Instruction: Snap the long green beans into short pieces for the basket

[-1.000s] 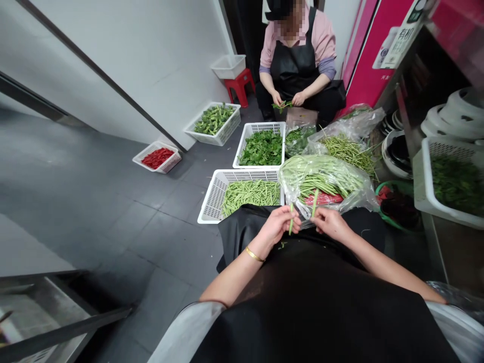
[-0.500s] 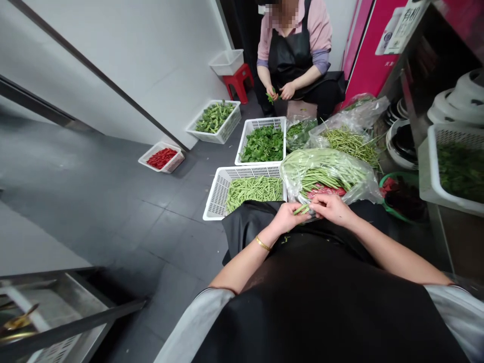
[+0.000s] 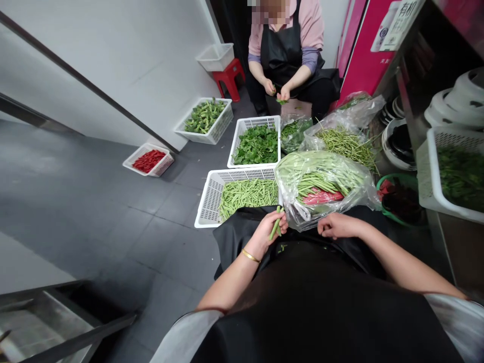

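My left hand (image 3: 266, 228) is closed around a few short green bean pieces (image 3: 277, 225), which stick up past the fingers, just in front of a white basket (image 3: 210, 197) of cut green beans (image 3: 247, 195). To its right, over the black apron (image 3: 302, 292), my right hand (image 3: 336, 225) has its fingers curled in; whatever they may hold is hidden. A clear plastic bag (image 3: 363, 189) of long green beans (image 3: 321, 176), with a red band or wrapper (image 3: 323, 196) on them, lies just beyond my hands.
Farther off stand baskets of leafy greens (image 3: 257, 146), cut green stems (image 3: 204, 118) and red peppers (image 3: 148, 160). A co-worker (image 3: 283, 50) sits opposite, handling greens. Thin green stalks (image 3: 346, 143) lie behind the bag. A green basin (image 3: 401, 201) and a metal shelf (image 3: 446, 237) are on the right.
My hands, together over the bean pieces before, are now apart. The left has moved left toward the basket with the pieces, and the right has drawn slightly back and right.
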### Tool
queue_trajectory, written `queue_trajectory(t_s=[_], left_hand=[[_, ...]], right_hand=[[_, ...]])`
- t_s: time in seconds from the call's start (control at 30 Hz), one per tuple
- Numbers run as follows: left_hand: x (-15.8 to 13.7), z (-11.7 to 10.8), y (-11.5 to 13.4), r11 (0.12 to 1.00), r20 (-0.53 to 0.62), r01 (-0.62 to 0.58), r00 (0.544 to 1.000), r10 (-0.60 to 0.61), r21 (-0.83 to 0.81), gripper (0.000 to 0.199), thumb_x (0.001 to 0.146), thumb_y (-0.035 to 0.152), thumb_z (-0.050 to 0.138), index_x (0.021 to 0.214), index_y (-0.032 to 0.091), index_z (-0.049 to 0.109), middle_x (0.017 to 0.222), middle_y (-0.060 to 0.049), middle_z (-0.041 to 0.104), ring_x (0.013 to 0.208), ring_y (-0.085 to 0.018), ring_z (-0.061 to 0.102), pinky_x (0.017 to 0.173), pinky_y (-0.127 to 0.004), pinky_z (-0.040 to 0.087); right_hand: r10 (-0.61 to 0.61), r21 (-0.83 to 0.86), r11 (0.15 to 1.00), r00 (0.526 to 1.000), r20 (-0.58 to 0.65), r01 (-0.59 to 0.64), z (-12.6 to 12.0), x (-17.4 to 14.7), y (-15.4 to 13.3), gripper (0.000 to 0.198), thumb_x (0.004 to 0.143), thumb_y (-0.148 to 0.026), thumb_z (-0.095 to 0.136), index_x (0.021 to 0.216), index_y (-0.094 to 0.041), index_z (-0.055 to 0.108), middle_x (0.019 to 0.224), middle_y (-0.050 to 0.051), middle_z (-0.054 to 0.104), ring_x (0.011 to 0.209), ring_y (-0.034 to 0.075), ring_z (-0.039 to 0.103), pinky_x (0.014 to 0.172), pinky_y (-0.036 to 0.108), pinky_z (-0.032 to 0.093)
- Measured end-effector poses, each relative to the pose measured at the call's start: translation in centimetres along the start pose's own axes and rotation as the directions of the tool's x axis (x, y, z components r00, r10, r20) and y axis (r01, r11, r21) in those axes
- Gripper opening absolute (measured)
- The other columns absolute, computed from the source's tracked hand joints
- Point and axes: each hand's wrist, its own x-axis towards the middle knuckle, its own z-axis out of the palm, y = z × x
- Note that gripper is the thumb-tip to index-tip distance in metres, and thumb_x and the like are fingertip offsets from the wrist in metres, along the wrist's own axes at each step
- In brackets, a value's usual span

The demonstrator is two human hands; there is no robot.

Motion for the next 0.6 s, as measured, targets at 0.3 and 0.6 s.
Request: queue_trajectory(t_s=[0.3, 0.6], left_hand=[[-0.1, 0.5, 0.1, 0.998, 0.030, -0.046, 0.998, 0.047, -0.042, 0.039, 0.067, 0.033, 0.079, 0.096, 0.014, 0.061, 0.047, 0.012, 0.023, 0.037, -0.002, 0.023, 0.037, -0.015, 0.019], [3.9, 2.2, -1.7, 0.992, -0.032, 0.110, 0.994, -0.108, 0.064, 0.037, 0.078, 0.038, 0.071, 0.097, 0.008, 0.062, 0.086, -0.015, 0.070, 0.068, -0.018, 0.068, 0.050, -0.023, 0.049]], right_hand=[[0.333, -0.159, 0.905, 0.890, -0.311, -0.394, -1.9, 11.1, 4.0, 0.029, 0.089, -0.036, 0.054, 0.089, -0.012, 0.071, 0.096, 0.017, 0.071, 0.087, 0.021, 0.065, 0.074, 0.026, 0.043], [0.157, 0.387, 0.922, 0.877, -0.454, 0.036, 2.1, -0.9, 0.8, 0.032, 0.089, -0.042, 0.048, 0.069, -0.019, 0.057, 0.054, -0.002, 0.061, 0.052, 0.013, 0.055, 0.057, 0.024, 0.042]])
